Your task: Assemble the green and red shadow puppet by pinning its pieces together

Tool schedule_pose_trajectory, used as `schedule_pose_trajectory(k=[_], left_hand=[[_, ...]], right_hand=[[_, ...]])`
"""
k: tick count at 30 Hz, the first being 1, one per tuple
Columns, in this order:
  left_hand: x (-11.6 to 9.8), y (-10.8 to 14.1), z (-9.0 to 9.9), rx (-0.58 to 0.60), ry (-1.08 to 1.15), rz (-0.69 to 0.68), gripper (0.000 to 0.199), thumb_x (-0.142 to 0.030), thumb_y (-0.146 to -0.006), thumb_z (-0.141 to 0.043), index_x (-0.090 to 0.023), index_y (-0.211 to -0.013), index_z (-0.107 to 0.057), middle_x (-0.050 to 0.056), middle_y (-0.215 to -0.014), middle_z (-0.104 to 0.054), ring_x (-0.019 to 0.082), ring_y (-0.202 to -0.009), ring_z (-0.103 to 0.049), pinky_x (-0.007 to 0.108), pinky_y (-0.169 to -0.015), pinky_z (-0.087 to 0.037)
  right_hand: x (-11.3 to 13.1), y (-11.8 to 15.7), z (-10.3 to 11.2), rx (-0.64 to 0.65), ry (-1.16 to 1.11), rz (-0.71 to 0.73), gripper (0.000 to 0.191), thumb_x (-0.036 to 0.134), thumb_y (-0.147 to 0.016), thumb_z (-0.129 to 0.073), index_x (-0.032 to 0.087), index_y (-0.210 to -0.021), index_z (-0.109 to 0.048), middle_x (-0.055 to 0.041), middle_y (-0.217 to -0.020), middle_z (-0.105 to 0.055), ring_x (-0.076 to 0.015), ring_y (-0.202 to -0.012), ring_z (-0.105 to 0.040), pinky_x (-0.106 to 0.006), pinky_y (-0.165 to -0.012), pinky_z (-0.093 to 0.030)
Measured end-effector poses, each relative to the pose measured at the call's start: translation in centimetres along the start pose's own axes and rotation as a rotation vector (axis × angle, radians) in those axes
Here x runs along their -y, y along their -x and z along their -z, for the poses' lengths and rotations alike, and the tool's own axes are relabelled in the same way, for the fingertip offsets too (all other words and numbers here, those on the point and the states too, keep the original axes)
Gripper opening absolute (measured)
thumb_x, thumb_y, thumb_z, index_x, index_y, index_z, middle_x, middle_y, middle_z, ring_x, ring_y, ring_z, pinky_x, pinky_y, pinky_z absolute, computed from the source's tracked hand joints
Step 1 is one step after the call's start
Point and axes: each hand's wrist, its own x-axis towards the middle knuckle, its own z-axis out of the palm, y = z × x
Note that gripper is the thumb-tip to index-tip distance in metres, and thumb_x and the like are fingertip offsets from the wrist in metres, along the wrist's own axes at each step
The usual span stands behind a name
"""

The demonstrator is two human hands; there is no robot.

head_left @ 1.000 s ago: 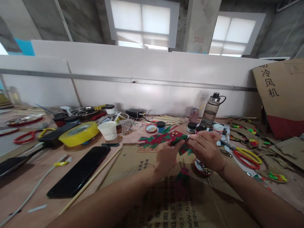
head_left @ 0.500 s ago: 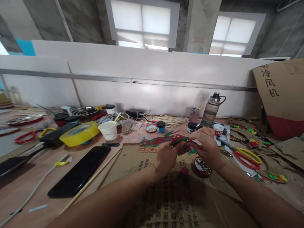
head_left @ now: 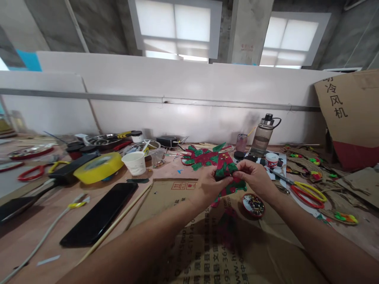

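Observation:
Between my two hands is a red and green painted cutout [head_left: 204, 157] with leaf-like jagged edges and a few gold dots. My left hand [head_left: 209, 183] is closed on its near left side, thumb on top. From the right, my right hand [head_left: 253, 175] pinches its edge between thumb and fingers. Whether a small bead sits in that pinch, I cannot tell. The piece is tilted up above a flattened cardboard sheet [head_left: 168, 213]. Close below my right hand sits a round dish of shiny beads [head_left: 253, 205].
A black phone [head_left: 99, 215] and a thin wooden stick [head_left: 118, 221] lie at left, near yellow tape [head_left: 99, 167] and a white cup [head_left: 134, 163]. To the right are scissors [head_left: 309, 193], a water bottle [head_left: 263, 136], a small paint jar [head_left: 271, 160] and rope pieces [head_left: 340, 201].
The cutout has been tilted up, so its painted face shows more and covers the blue jar behind. My right hand has shifted slightly lower; both hands still hold the piece.

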Motion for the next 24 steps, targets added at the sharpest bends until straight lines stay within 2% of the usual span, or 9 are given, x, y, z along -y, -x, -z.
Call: schedule_pose_trajectory(k=[4,8,13,19,24], left_hand=[[0.4,0.0,0.0,0.06,0.014,0.015,0.035,-0.043,-0.06,-0.081,-0.017,-0.082,-0.074,0.005,-0.074,-0.071,0.02,-0.067,-0.066,0.033,-0.063,-0.057],[1.2,0.1,0.0,0.037,0.026,0.018,0.035,-0.044,-0.061,-0.08,-0.016,-0.081,-0.073,0.004,-0.074,-0.071,0.02,-0.067,-0.066,0.033,-0.063,-0.058],[1.5,0.1,0.0,0.009,0.021,0.02,0.037,-0.042,-0.06,-0.08,-0.016,-0.085,-0.073,0.006,-0.076,-0.072,0.021,-0.068,-0.067,0.033,-0.061,-0.057],[1.4,0.4,0.1,-0.052,-0.089,-0.029,0.033,-0.037,-0.065,-0.078,-0.017,-0.09,-0.073,0.005,-0.083,-0.073,0.021,-0.072,-0.068,0.032,-0.065,-0.057],[0.9,0.7,0.1,-0.016,-0.107,-0.027,0.034,-0.036,-0.068,-0.076,-0.017,-0.096,-0.071,0.007,-0.087,-0.073,0.022,-0.074,-0.068,0.035,-0.069,-0.058]], right_hand=[[0.4,0.1,-0.3,0.016,-0.036,-0.032,0.032,0.044,-0.068,-0.076,0.018,-0.07,-0.06,0.0025,-0.064,-0.057,-0.0123,-0.059,-0.051,-0.025,-0.055,-0.041],[0.7,0.1,-0.6,-0.017,-0.076,-0.036,0.033,0.044,-0.065,-0.078,0.018,-0.069,-0.059,0.0027,-0.064,-0.058,-0.0123,-0.059,-0.051,-0.025,-0.055,-0.041],[0.4,0.1,-0.8,-0.076,-0.093,0.028,0.031,0.041,-0.061,-0.081,0.019,-0.067,-0.06,0.0011,-0.067,-0.062,-0.0139,-0.062,-0.054,-0.026,-0.057,-0.044],[0.1,0.2,-0.7,-0.121,0.022,0.025,0.025,0.037,-0.065,-0.079,0.018,-0.069,-0.063,0.0007,-0.065,-0.061,-0.0142,-0.061,-0.052,-0.027,-0.056,-0.041],[0.4,0.2,-0.9,-0.058,0.047,0.04,0.023,0.033,-0.069,-0.075,0.018,-0.072,-0.059,0.0027,-0.066,-0.057,-0.0123,-0.06,-0.049,-0.024,-0.055,-0.04]])
